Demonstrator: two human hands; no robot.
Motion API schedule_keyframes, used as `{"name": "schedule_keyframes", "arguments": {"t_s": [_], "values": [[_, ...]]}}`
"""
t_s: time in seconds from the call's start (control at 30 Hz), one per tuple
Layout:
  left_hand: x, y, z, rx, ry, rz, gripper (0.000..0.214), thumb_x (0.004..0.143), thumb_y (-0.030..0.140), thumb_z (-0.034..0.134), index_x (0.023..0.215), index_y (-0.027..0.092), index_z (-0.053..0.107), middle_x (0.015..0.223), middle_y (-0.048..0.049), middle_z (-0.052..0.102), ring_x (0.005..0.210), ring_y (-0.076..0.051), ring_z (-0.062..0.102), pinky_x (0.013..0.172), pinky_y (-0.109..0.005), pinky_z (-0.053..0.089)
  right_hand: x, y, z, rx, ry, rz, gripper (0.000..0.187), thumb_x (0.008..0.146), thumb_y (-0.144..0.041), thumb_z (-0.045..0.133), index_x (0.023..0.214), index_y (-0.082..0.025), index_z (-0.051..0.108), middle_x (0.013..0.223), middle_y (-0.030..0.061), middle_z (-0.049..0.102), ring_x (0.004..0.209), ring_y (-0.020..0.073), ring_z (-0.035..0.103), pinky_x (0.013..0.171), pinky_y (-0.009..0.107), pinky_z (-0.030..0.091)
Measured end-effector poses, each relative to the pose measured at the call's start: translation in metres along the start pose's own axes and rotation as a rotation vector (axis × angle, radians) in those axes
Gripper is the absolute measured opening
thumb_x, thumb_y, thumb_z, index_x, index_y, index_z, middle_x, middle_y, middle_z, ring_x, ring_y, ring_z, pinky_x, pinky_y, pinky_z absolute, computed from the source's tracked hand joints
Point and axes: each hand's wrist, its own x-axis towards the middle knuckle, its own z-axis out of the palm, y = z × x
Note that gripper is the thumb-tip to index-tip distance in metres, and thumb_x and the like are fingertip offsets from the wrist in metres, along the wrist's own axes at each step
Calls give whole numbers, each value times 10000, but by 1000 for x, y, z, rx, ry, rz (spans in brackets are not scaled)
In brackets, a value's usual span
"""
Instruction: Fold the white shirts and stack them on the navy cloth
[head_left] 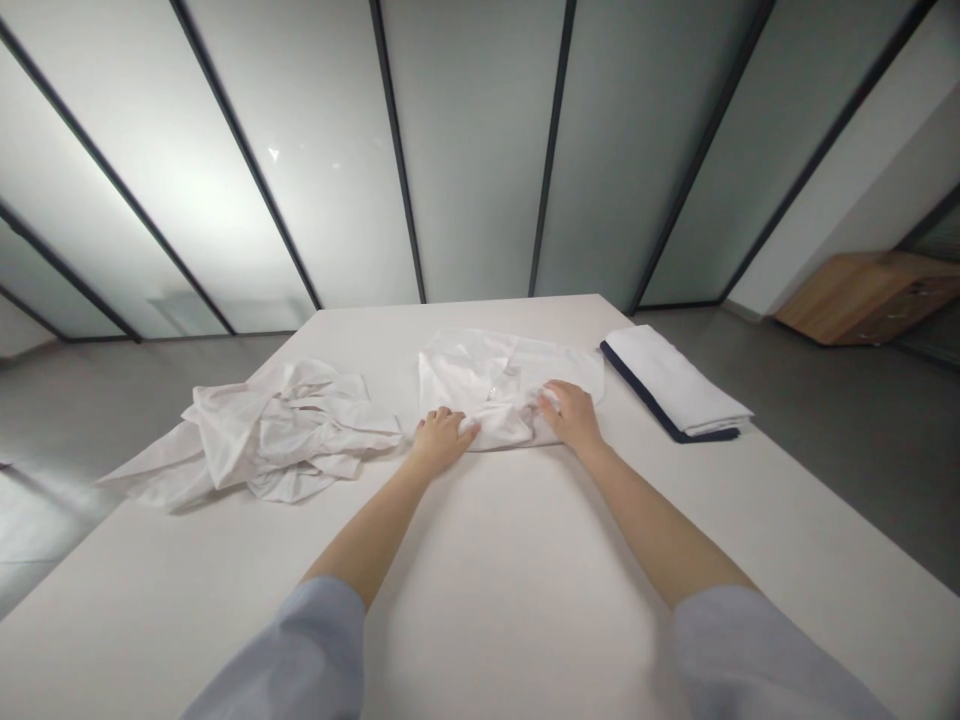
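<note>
A crumpled white garment (480, 365) lies bunched on the table in front of me, its exact kind hard to make out. At its near left edge, my left hand (441, 436) has its fingers curled onto the fabric. My right hand (571, 412) grips a bunched fold on the garment's right side, thumb pointing inward. The hands are apart, with gathered cloth between them. Parts of the fabric under the fingers are hidden.
A loose heap of white clothing (292, 430) lies to the left, partly over the table's edge. On the right rests a neat stack of folded white cloth (675, 380) above a dark navy folded piece (649, 400). Frosted glass panels (472, 150) stand behind the white table (517, 560).
</note>
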Motion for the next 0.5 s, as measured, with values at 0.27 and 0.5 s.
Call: {"name": "schedule_keyframes", "arguments": {"t_s": [0.27,0.5], "values": [[23,-26,-8,122,98,-8,536,864,492,531,1326,223,493,1370,-166,499,1304,-344,403,1064,-517,278,-1,-29,-18,-308,-367,155,614,895,-628,373,1036,-132,706,1069,212,687,1014,335,625,869,446,414],[48,-20,-12,-204,34,-230,401,930,285,354,1284,184,511,1205,-129,644,1125,-248,591,910,-337,426,-20,-92,-46,23,-635,-276,464,869,-564,485,1128,-235,686,1010,73,735,913,235,674,765,292,460]]}}
